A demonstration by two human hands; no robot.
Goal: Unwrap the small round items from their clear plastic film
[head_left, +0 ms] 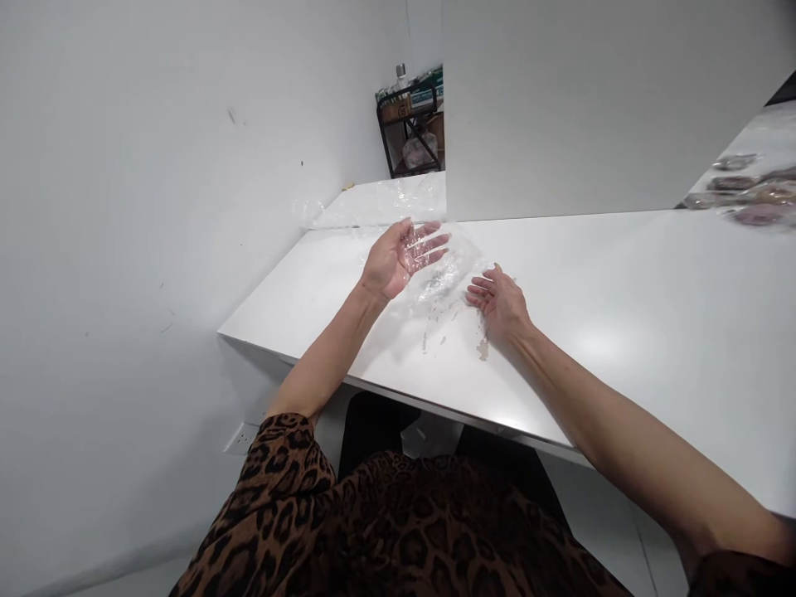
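Over white table (622,307), left hand (391,264) spread against clear film (443,280), edges hard to trace; right hand (502,303) half-curled, grip unclear.

Clear, crinkled sheet of thin plastic film (439,282): glossy, sharp highlights. White rectangular tabletop (597,290): smooth, glossy, soft reflections at right; rough-edged greyish-beige worn-looking patches (482,350) near middle. White wall (124,207), left: matt, scuffed. Tall white flat panel (560,108), far: smooth, low sheen. Black angular rack (385,141), far: metal-looking. Brown-and-black leopard-print garment (398,531), near: soft, matt cloth. Clear packets (746,195), far right: shiny, plastic-looking.
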